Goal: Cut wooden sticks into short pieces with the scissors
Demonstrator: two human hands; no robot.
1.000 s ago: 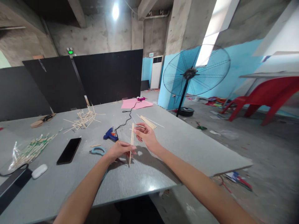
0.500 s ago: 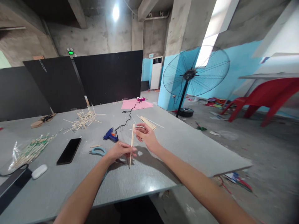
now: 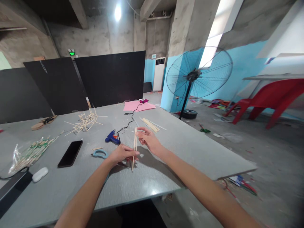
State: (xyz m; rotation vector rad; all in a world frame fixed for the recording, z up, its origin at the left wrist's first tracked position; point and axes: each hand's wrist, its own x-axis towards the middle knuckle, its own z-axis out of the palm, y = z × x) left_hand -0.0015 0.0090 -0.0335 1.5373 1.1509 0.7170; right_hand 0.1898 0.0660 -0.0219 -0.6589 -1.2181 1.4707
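Note:
Two thin wooden sticks (image 3: pixel 135 141) stand nearly upright between my hands, meeting near the top with a narrow gap lower down. My left hand (image 3: pixel 122 154) pinches the longer stick around its middle, thumb across it. Near the upper ends, my right hand (image 3: pixel 147 138) holds the shorter stick between thumb and fingers. Left of the sticks lies a blue hot glue gun (image 3: pixel 112 137) with an orange trigger. Light-blue-handled pliers (image 3: pixel 99 154) rest beside my left hand. Behind my right hand is a small pile of loose wooden sticks (image 3: pixel 152 124).
A stick framework (image 3: pixel 86 122) stands at the back left of the grey table (image 3: pixel 190 148). Bagged sticks (image 3: pixel 33 152), a black phone (image 3: pixel 70 154) and a white case (image 3: pixel 40 174) lie left. Pink paper (image 3: pixel 133 106) is at the back; a fan (image 3: pixel 193 75) stands beyond the table.
The two sticks, lined up as one before, now show a gap between their lower parts. My right hand has shifted very slightly; my left hand stays nearly in place.

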